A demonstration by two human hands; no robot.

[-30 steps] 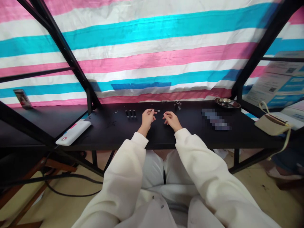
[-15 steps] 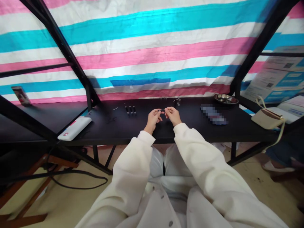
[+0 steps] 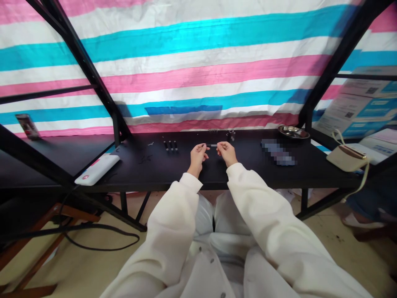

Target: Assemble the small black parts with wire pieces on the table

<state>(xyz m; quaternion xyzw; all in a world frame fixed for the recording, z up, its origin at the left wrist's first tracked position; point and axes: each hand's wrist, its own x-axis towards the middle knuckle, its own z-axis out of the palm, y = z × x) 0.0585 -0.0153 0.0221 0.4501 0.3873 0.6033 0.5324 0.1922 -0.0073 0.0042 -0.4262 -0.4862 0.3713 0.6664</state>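
Note:
Over the black table, my left hand pinches the dark end of a small black-and-grey tube. Its lighter grey end is gripped by the fingertips of my right hand, so the tube spans level between both hands. To the left, several short black sticks with pale ends stand side by side in a row. Beyond my hands lie small metallic pieces that look like springs or screws. A few small grey parts sit just right of them; their kind is too small to make out.
A white power bank-like case lies at the table's left. On the right are a blurred-out flat item, a shiny metal dish and a beige pouch. Black frame posts rise behind, before a striped sheet.
My hands have drawn slightly apart. More of the tube shows between them, including its lighter grey part. The view has tilted a little.

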